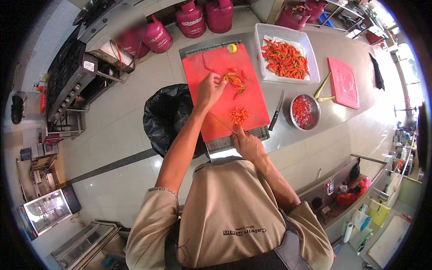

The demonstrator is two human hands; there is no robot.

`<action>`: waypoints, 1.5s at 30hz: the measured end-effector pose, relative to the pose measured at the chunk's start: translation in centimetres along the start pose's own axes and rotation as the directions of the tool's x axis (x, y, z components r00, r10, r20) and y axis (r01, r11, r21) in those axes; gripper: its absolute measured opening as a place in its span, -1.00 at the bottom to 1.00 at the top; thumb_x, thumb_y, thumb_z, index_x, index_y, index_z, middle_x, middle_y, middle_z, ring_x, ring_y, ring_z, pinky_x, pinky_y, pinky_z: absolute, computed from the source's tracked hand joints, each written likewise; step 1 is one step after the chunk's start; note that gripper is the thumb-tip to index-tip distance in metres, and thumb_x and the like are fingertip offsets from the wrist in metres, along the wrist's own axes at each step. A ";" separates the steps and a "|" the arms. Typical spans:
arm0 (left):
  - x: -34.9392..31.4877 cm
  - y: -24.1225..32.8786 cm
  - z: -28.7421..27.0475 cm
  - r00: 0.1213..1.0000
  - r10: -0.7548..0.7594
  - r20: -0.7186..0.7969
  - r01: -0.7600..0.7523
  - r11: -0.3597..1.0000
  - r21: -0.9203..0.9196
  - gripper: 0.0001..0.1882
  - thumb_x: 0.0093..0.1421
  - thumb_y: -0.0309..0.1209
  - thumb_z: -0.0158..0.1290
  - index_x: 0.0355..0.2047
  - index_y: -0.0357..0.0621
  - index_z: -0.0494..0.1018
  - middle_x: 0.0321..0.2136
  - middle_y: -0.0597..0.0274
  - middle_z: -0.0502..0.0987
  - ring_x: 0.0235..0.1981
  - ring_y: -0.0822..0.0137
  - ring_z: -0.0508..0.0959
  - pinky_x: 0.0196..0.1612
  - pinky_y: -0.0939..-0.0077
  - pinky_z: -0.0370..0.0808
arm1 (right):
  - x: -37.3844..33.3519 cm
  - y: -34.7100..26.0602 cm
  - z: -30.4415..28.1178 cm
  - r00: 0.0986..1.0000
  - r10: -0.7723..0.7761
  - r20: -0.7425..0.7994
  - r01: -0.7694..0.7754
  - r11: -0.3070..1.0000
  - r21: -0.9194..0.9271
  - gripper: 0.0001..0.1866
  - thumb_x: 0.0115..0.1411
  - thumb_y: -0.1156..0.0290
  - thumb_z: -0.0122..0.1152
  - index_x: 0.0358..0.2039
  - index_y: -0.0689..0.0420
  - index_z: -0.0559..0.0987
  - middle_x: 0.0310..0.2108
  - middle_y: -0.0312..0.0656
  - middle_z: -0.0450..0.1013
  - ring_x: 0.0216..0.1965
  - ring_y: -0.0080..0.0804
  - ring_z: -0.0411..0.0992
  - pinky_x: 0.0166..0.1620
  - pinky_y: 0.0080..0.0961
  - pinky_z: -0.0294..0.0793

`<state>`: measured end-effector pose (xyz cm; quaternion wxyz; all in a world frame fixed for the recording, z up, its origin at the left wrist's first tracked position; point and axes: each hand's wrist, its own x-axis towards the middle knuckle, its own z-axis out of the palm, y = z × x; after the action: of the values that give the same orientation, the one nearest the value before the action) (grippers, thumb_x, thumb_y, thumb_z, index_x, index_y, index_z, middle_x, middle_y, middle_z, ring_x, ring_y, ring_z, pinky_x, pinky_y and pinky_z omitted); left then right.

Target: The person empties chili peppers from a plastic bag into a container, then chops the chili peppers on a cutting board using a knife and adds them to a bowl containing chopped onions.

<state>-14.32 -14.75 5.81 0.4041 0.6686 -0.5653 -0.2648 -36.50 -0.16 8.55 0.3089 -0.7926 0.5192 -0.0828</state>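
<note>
Beige shirt point(225, 198) foremost, chilli pieces point(239, 115) between left hand point(211, 91) and right hand point(249, 144)

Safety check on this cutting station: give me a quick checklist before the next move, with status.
1. Right hand gripping the knife: ok.
2. Left hand clear of the blade: ok, it is up by the whole chilies.
3. Left fingertips holding a chili: cannot tell, too small.
4. Chopped pieces apart from the whole chilies: ok, separate heap on the red board.
5. Second knife stowed: not ok in my view, it lies loose between board and bowl.
6. Room left in the bowl: cannot tell, depth is unclear under the chopped chilies.
</note>
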 end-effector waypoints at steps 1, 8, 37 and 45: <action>1.1 0.4 0.9 0.998 -0.055 0.023 0.052 0.992 0.114 -0.65 0.21 -0.35 0.28 -0.06 -0.23 0.49 -0.30 0.04 0.67 -0.29 0.05 0.71 -0.20 0.19 0.62 | -0.1 -0.2 0.0 1.000 0.006 0.017 -0.007 1.000 0.021 -0.71 0.44 0.24 0.02 0.01 0.16 0.34 -0.46 0.21 0.56 -0.44 0.31 0.58 -0.37 0.20 0.59; 1.5 -1.7 -0.6 0.954 -0.254 0.157 0.262 0.964 -0.032 -0.51 0.23 -0.26 0.28 0.08 -0.25 0.45 -0.34 0.10 0.71 -0.34 0.38 0.68 -0.22 0.46 0.60 | -0.8 0.6 -0.4 0.993 0.062 0.101 -0.070 0.995 0.077 -0.70 0.45 0.23 0.01 -0.01 0.20 0.32 -0.47 0.26 0.56 -0.38 0.36 0.57 -0.28 0.23 0.57; -15.9 0.2 -2.1 0.918 0.180 0.352 -0.224 0.971 0.086 -0.87 0.21 -0.51 0.13 -0.25 -0.26 0.45 -0.32 -0.08 0.54 -0.19 -0.14 0.61 -0.12 0.01 0.59 | -0.5 -2.4 -2.5 0.957 0.220 0.191 -0.197 0.971 -0.134 -0.72 0.37 0.38 -0.05 0.04 0.17 0.30 -0.45 0.33 0.56 -0.36 0.42 0.58 -0.27 0.27 0.57; -16.5 -0.5 -2.2 0.914 0.162 0.372 -0.214 0.972 0.101 -0.88 0.23 -0.51 0.12 -0.25 -0.26 0.45 -0.31 -0.07 0.55 -0.20 -0.13 0.62 -0.15 0.04 0.60 | -1.0 -1.6 -0.1 0.955 0.212 0.209 -0.207 0.977 -0.048 -0.73 0.37 0.39 -0.01 0.02 0.19 0.30 -0.45 0.33 0.56 -0.34 0.43 0.58 -0.24 0.31 0.54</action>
<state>-15.89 1.83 4.89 0.2693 0.5776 -0.7086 -0.3027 -35.78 1.06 9.74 0.3595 -0.7412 0.5653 0.0424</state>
